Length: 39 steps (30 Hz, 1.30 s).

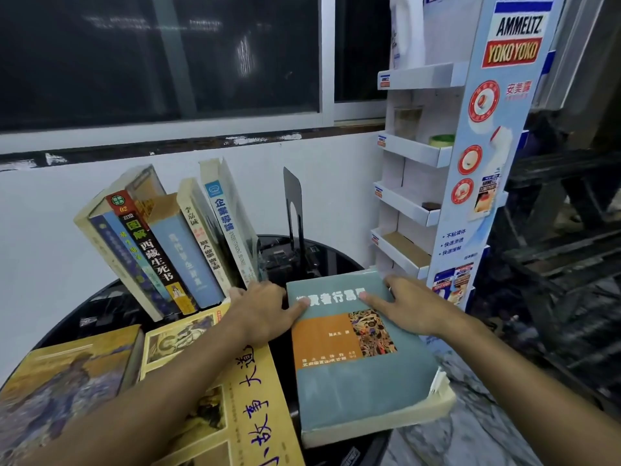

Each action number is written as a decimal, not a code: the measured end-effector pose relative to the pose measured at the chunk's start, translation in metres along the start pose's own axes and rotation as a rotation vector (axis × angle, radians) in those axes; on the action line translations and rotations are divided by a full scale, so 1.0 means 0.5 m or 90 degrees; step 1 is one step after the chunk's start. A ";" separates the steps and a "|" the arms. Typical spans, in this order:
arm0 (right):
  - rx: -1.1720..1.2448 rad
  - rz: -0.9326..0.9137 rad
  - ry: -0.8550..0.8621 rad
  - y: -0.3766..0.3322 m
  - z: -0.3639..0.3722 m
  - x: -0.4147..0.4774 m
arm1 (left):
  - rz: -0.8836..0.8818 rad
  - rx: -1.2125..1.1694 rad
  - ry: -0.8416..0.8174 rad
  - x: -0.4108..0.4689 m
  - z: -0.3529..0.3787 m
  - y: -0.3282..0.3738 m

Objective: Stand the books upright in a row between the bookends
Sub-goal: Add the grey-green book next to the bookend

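A dark window and a white wall are standing behind a round black bench; a cardboard rack is rising just beside its right edge. Toward the back left edge a row of books is leaning to the left, spines facing forward; a black bookend is standing upright to the right of it, with a gap between them. A teal book is lying flat at the front right edge, overhanging it slightly. Both hands are on its far end, apart; the right hand is gripping the far right corner, fingers curling over the edge, thumb lying on the cover; the left hand is pressing its thumb on the far left corner, its fingers being hidden, so I cannot tell whether it is gripping. A yellow book is lying flat under the left forearm; a painted book is lying at the front left edge.
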State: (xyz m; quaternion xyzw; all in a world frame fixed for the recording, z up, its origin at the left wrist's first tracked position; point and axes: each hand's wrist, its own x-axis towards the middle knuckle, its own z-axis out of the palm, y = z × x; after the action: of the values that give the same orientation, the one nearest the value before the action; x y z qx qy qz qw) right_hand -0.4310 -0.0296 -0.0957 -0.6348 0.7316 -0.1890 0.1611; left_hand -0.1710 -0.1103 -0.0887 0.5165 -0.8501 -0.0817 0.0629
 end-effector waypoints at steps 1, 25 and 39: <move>0.007 -0.003 0.000 0.000 0.001 -0.002 | -0.002 -0.005 -0.002 0.001 0.003 0.000; 0.172 -0.074 0.176 -0.019 -0.043 -0.029 | 0.092 -0.438 0.054 -0.028 -0.044 0.022; 0.227 -0.239 0.382 -0.082 -0.096 -0.033 | 0.161 -0.651 0.348 -0.075 -0.134 0.032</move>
State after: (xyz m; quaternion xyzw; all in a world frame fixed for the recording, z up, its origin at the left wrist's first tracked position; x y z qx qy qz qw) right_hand -0.4160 -0.0149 -0.0342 -0.6360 0.5733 -0.5164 0.0106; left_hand -0.1546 -0.0746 -0.0206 0.3174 -0.7109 -0.3366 0.5298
